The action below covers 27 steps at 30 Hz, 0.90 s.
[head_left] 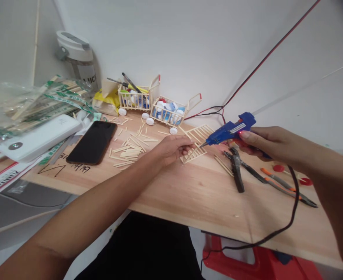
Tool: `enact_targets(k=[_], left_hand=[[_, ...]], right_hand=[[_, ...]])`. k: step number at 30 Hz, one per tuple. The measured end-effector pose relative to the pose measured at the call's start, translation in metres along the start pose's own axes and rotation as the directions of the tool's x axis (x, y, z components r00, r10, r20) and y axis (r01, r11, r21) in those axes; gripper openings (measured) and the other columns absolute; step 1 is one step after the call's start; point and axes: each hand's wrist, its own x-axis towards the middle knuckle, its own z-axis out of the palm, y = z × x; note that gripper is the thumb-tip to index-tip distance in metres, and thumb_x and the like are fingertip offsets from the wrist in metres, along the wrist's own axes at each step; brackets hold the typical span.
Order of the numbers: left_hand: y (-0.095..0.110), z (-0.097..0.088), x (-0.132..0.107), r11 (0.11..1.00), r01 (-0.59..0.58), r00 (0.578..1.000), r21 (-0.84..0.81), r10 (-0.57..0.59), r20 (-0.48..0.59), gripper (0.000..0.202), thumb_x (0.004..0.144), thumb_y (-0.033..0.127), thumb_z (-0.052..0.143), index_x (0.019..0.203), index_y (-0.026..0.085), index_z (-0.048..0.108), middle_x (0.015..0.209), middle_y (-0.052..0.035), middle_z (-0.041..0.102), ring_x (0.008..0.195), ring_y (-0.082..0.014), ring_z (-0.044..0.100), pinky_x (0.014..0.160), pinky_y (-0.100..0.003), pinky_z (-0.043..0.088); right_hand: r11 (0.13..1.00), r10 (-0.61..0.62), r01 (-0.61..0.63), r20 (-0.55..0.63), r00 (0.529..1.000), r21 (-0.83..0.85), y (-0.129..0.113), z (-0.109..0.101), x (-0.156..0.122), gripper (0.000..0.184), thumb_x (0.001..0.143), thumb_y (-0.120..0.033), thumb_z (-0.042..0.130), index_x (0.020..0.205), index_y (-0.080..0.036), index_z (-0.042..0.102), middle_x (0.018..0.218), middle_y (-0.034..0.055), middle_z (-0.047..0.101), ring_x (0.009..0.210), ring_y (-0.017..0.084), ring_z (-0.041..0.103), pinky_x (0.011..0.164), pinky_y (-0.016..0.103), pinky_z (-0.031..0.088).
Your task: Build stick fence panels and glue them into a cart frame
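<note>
My right hand (269, 142) is shut on the grip of a blue hot glue gun (230, 130), and its nozzle points left at a lattice frame of wooden craft sticks (199, 136). My left hand (171, 149) holds the near side of that frame, with the fingertips on the sticks. The nozzle tip sits just above the frame, close to those fingertips. Whether it touches the sticks I cannot tell. A black cord (295, 198) runs from the gun down past the table's front edge.
Pliers (236, 171) and orange-handled pliers (285, 186) lie right of the frame. Loose sticks (127, 151), a black phone (91, 142) and a white power bank (39, 138) lie left. Two stick baskets (168, 112) with bottle caps stand at the back.
</note>
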Motion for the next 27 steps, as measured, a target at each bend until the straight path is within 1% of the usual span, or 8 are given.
enact_targets(k=[4, 10, 19, 27], left_hand=[[-0.0003, -0.0014, 0.0006, 1.0, 0.005, 1.0, -0.012, -0.005, -0.001, 0.011, 0.076, 0.006, 0.064, 0.065, 0.007, 0.06, 0.066, -0.0038, 0.062, 0.055, -0.0032, 0.048, 0.051, -0.019, 0.032], [-0.0013, -0.002, 0.0013, 1.0, 0.007, 1.0, -0.009, -0.007, -0.003, 0.01, 0.076, 0.007, 0.065, 0.067, 0.007, 0.061, 0.067, -0.005, 0.063, 0.056, -0.0036, 0.049, 0.052, -0.019, 0.033], [-0.0007, -0.0004, 0.0003, 1.0, 0.008, 1.0, -0.01, -0.008, -0.002, 0.01, 0.078, 0.006, 0.064, 0.068, 0.005, 0.062, 0.066, -0.0045, 0.062, 0.055, -0.0035, 0.049, 0.052, -0.018, 0.032], [-0.0002, 0.0002, 0.0001, 1.0, 0.006, 1.0, -0.003, -0.006, -0.006, 0.011, 0.078, 0.005, 0.063, 0.067, 0.005, 0.062, 0.065, -0.0043, 0.062, 0.053, -0.0032, 0.049, 0.051, -0.018, 0.033]], right_hand=[[1.0, 0.016, -0.016, -0.005, 1.0, -0.011, 0.0003, 0.0008, -0.0017, 0.057, 0.08, -0.076, 0.04, 0.076, -0.02, 0.051, 0.065, -0.0001, 0.047, 0.055, 0.01, 0.039, 0.048, 0.023, 0.03], [0.999, -0.001, -0.001, -0.031, 1.0, -0.035, -0.004, 0.003, 0.0001, 0.061, 0.078, -0.079, 0.037, 0.072, -0.02, 0.05, 0.061, -0.0007, 0.046, 0.051, 0.01, 0.038, 0.047, 0.024, 0.029], [0.999, -0.011, 0.01, -0.034, 0.999, -0.031, -0.0058, 0.0018, 0.0017, 0.06, 0.08, -0.077, 0.038, 0.071, -0.019, 0.05, 0.059, -0.0018, 0.045, 0.05, 0.009, 0.038, 0.048, 0.024, 0.03], [0.999, 0.013, -0.014, -0.021, 1.0, -0.045, -0.0077, 0.0022, 0.0047, 0.062, 0.078, -0.079, 0.037, 0.069, -0.019, 0.048, 0.06, -0.0018, 0.044, 0.051, 0.009, 0.037, 0.048, 0.024, 0.031]])
